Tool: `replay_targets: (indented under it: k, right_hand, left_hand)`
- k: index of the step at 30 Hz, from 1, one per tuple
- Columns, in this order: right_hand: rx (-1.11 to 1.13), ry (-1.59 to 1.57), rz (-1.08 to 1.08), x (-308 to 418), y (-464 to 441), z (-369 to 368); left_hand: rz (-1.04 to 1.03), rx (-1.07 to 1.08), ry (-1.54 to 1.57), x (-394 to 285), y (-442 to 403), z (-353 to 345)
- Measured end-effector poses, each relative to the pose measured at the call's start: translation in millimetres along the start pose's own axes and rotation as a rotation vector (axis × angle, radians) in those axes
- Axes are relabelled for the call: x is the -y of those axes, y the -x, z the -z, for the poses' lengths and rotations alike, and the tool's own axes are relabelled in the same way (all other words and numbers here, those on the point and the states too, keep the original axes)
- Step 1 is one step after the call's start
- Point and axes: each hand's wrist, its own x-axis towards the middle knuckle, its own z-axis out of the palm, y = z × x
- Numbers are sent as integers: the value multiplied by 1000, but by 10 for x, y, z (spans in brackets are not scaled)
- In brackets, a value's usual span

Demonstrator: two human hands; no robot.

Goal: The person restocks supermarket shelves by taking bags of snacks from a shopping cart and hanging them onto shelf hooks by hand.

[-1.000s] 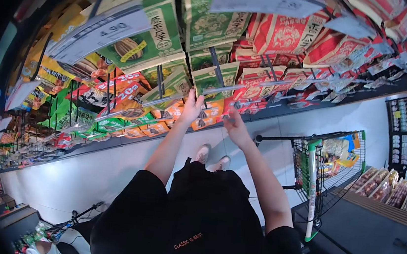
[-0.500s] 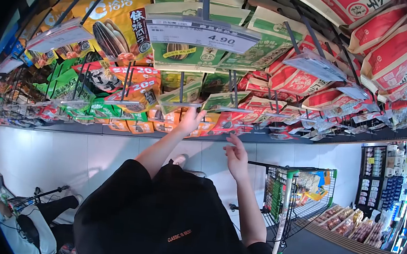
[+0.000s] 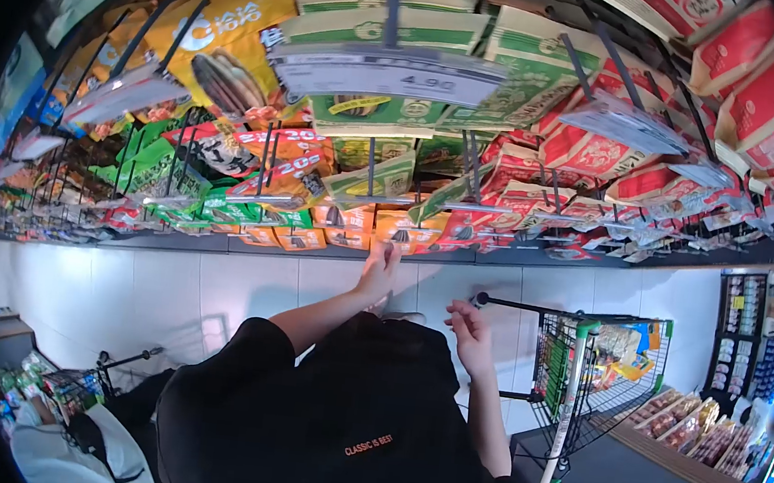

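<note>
My left hand [image 3: 379,276] is in front of the lowest row of the snack rack, its fingers stretched out toward an orange snack bag [image 3: 407,232]. No object shows in it, and whether the fingertips touch the bag I cannot tell. Just above hang a green and cream bag [image 3: 370,178] and a tilted green bag [image 3: 441,200]. My right hand [image 3: 471,333] hovers over the floor beside my body, fingers loosely bent and apart, with nothing visible in it. The shopping cart [image 3: 572,384] stands to its right.
Yellow seed bags [image 3: 227,55], green bags and red bags [image 3: 596,141] hang on metal hooks. A price tag [image 3: 390,76] reading 4.90 juts out toward me. At lower left, a person [image 3: 74,440] is partly in view. Packaged goods [image 3: 693,425] lie in a display at right.
My left hand has come down from the hanging green bags to the orange row. My right hand has lowered slightly, its fingers more bent. The view has shifted, and a green bag now hangs more tilted.
</note>
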Motion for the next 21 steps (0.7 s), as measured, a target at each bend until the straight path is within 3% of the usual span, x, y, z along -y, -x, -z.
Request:
replay_targets:
  k: [4, 8, 11, 15, 17, 21]
  right_hand:
    - [-84, 39, -42, -103, 275, 139]
    - [-158, 163, -42, -76, 583, 489]
    - [-379, 133, -31, -63, 938, 931]
    - [-722, 117, 75, -3, 1395, 1625]
    - [-887, 142, 130, 33, 1623, 1991]
    - [-1012, 175, 111, 17, 2088, 2730]
  left_hand:
    - [10, 330, -180, 77, 294, -73]
    - [-216, 663, -256, 101, 497, -324]
    - [-312, 972, -287, -269, 584, -751]
    - [-560, 996, -243, -801, 777, -1449]
    - [-566, 973, -166, -1174, 901, -1796]
    - [-727, 899, -34, -1826, 1205, -2503]
